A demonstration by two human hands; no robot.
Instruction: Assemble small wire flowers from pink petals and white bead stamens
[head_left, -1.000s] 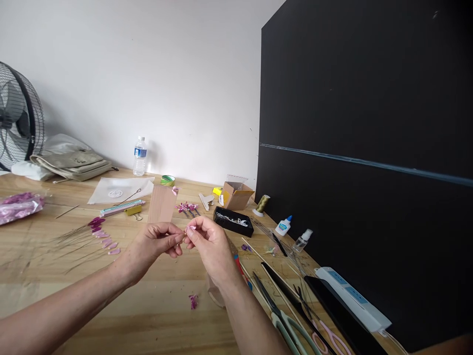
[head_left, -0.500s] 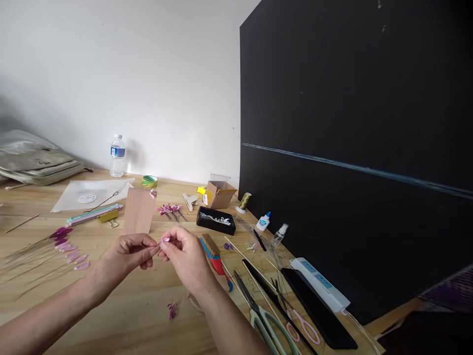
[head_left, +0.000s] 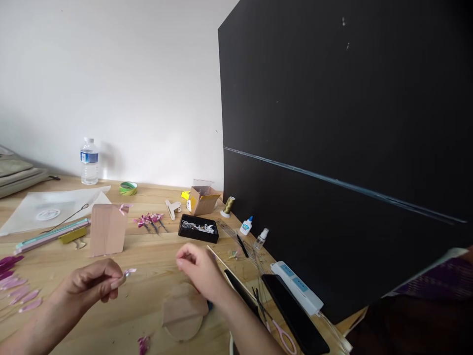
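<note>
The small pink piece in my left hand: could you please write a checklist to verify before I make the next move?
1. Pink piece pinched in the left hand: ok.
2. Right hand holding nothing: cannot tell; its fingers are curled.
3. Black tray uncovered: ok, its contents show.
4. Glue bottle standing: ok.
5. Pink-handled scissors fully visible: not ok, the right forearm hides part.

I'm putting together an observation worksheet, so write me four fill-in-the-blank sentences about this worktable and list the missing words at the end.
1. The person's ____ hand pinches a small pink flower piece.
2. The glue bottle has a ____ cap.
3. The water bottle stands in front of a ____ wall.
4. The tray of small loose pieces is ____.

Missing words: left; blue; white; black.
</note>
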